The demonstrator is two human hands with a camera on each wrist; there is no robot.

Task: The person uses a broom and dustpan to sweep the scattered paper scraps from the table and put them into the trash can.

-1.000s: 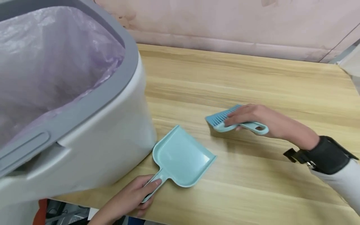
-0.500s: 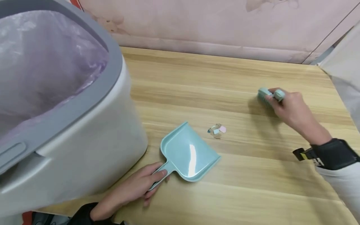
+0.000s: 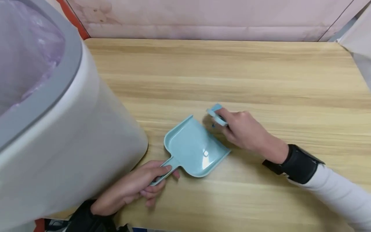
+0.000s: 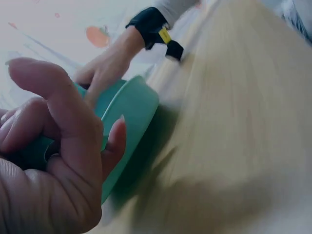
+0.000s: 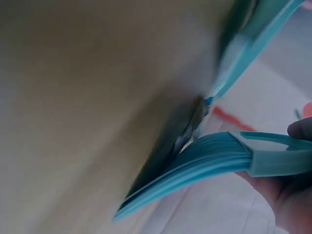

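Swept leftward, the brush (image 3: pixel 215 114) now meets the dustpan (image 3: pixel 195 149) lip, clamped in the right hand (image 3: pixel 246 132). Left hand (image 3: pixel 136 187) grips the pan's handle beside the bin (image 3: pixel 72 154).

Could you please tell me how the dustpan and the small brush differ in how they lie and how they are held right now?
The dustpan lies flat on the wooden table, open to view, while the brush is raised at the dustpan's open edge and mostly hidden. The left hand grips the dustpan by its handle; the right hand wraps round the brush. The dustpan is a broad scoop; the brush has bent bristles. Both are light blue plastic.
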